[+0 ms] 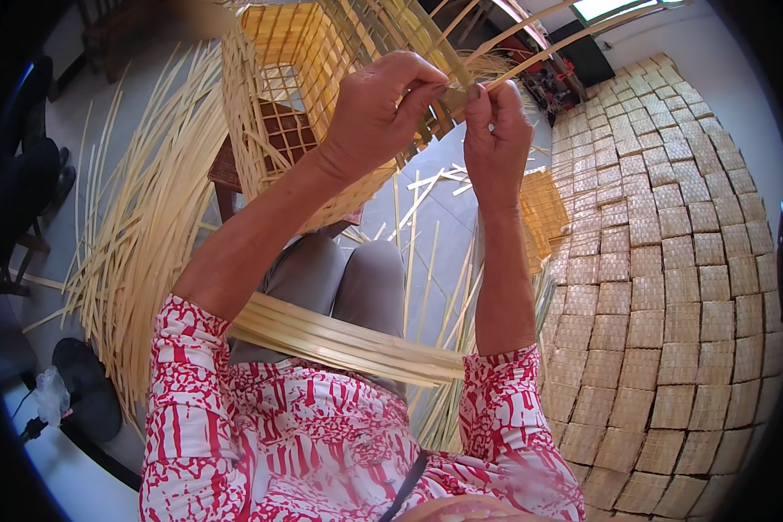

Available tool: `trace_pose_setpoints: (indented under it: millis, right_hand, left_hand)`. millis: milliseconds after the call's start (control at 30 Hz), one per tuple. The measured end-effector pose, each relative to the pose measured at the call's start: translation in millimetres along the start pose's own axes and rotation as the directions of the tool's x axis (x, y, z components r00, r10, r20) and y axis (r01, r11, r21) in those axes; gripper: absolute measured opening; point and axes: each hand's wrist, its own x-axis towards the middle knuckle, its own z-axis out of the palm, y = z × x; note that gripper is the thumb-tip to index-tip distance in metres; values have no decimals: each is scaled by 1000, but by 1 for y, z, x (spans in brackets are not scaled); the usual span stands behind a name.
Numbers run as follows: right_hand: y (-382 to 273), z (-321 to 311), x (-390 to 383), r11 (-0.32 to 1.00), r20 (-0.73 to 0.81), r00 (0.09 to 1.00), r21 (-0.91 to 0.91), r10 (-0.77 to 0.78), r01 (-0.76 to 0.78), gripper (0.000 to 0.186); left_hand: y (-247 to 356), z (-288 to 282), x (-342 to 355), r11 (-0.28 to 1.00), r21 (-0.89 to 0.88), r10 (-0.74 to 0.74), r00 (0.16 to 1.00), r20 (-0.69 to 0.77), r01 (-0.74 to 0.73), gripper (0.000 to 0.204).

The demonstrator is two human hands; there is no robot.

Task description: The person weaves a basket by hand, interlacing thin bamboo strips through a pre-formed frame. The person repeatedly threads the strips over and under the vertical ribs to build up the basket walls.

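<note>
An open-weave basket of bamboo strips [300,33] stands in front of my knees, with loose strip ends sticking out at its far right. At that side, both of my hands work close together. My left hand [376,113] is closed, its thumb and forefinger pinching a bamboo strip [452,63]. Beside it my right hand [498,139] is also closed in a pinch, thumb against forefinger, on the strips at the same spot. Exactly how the strips cross between the fingertips is partly hidden. A flat bundle of bamboo strips [348,341] lies across my lap.
A large spread of loose strips [143,235] fans over the floor at the left. The basket rests on a dark red stool [224,167]. Stacked woven pieces [661,261] fill the right side. A yellow woven piece [541,209] sits beyond my right forearm.
</note>
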Motion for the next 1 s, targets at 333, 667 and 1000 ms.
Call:
trace_pose_setpoints:
  millis: [333, 667, 1000]
  right_hand:
    - [11, 6, -12, 995, -28, 997, 75, -67, 69, 18]
    - [2, 12, -6, 995, -96, 993, -70, -73, 66, 18]
    - [-4, -1, -8, 880, 22, 983, 441, 184, -174, 24]
  left_hand:
    - [0, 2, 1, 996, 63, 69, 998, -7, -68, 8]
    - [8, 7, 2, 995, 83, 51, 998, -47, -47, 9]
    - [10, 14, -26, 959, 212, 174, 981, 89, -189, 38]
